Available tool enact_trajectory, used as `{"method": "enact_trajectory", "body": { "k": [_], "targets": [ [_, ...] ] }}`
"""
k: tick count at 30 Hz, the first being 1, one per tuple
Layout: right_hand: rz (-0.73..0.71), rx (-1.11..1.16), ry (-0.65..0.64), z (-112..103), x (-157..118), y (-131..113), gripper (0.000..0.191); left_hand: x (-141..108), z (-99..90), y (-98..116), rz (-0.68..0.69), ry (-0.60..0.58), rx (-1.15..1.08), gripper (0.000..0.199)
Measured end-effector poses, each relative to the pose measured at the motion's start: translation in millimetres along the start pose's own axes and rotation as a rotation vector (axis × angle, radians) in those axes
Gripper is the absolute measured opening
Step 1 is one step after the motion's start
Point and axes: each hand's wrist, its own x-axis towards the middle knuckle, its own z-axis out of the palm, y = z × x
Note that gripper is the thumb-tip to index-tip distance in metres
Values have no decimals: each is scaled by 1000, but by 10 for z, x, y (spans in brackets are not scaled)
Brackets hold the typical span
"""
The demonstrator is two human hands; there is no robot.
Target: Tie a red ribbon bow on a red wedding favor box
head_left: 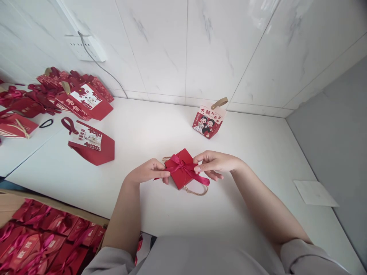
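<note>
A small red gift box [181, 176] lies on the white table in front of me, with a crimson ribbon [182, 165] tied in a bow across its top. Twisted rope handles [197, 193] stick out at two of its sides. My left hand [150, 170] pinches the ribbon at the box's left. On the other side, my right hand [213, 163] has thumb and finger closed on the ribbon's right part, and a loose tail hangs below it. Just behind stands a pink and red box with a cartoon couple [208, 120] and a tan loop handle.
A red box with a dark red loop [99, 151] sits to the left. Farther left are piled red boxes [88, 101] and a black band [46, 123]. At lower left, a carton [83, 214] holds several ribboned boxes. A tiled wall [160, 49] with a cable bounds the back.
</note>
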Motion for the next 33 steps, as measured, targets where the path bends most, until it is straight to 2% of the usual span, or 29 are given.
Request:
{"method": "enact_trajectory", "body": {
  "k": [10, 15, 33],
  "targets": [
    [-22, 4, 6, -30, 8, 2, 35, -13, -14, 2, -11, -11, -121, 26],
    [-32, 5, -16, -36, 10, 15, 33, -20, -9, 35, -4, -34, -162, 33],
    [-21, -6, -52, -78, 5, 61, 31, -31, -77, -49, 73, -87, -1, 35]
  ]
}}
